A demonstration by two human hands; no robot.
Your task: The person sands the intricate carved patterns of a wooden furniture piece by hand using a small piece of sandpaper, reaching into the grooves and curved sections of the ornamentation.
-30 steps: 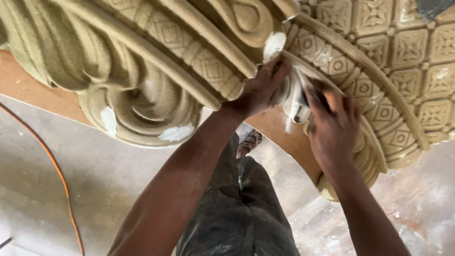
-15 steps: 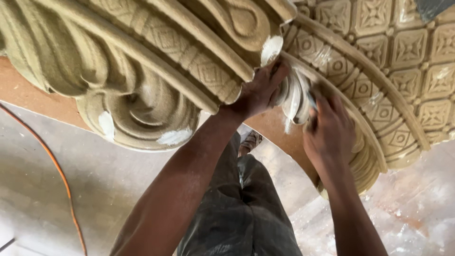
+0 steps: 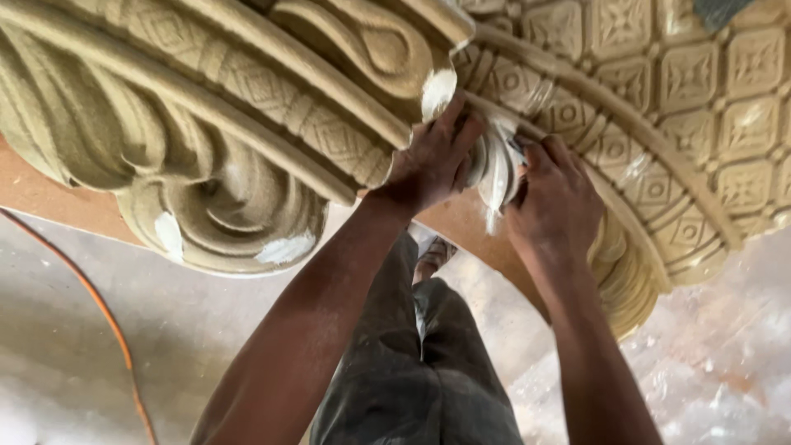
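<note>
A large tan carved ornament (image 3: 247,124) with scrolls and leaf shapes fills the top of the view. It carries white filler patches (image 3: 438,89). My left hand (image 3: 432,161) lies flat against a scroll's lower edge, fingers stretched and holding nothing. Beside it, my right hand (image 3: 556,198) is closed around a small tool (image 3: 512,152), mostly hidden by the fingers. The tool presses on a white-coated carved curl (image 3: 494,177) between the two hands.
A carved panel of square rosettes (image 3: 692,74) curves along the upper right. A brown board (image 3: 49,198) lies under the ornament. An orange cable (image 3: 107,321) runs over the dusty grey floor (image 3: 124,387) at left. My dark trousers (image 3: 412,371) and a foot (image 3: 432,255) show below.
My right hand has moved up and left, closing in on the white curl next to my left hand. The left hand has stayed on the scroll.
</note>
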